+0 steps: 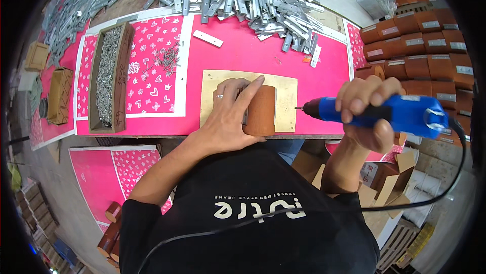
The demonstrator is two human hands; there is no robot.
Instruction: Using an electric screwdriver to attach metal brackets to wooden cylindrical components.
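My left hand (pixel 229 111) is closed around a reddish-brown wooden block (pixel 261 113) with a curved side, steadying it on a tan board (pixel 287 106) at the table's near edge. A sliver of metal shows between my fingers and the block; the rest is hidden by the hand. To the right, my right hand (pixel 368 103) grips a blue electric screwdriver (pixel 417 114) with a black nose. Its thin bit points left toward the block and stands apart from it. A single flat metal plate (pixel 208 38) with holes lies beyond the board.
Many metal plates (pixel 253 0) are heaped at the far side of the pink-covered table. A wooden tray of screws (pixel 107 79) stands left, beside loose screws (pixel 167 59). Wooden blocks with metal plates (pixel 425 36) are stacked right. The screwdriver's black cable (pixel 430 200) loops across my front.
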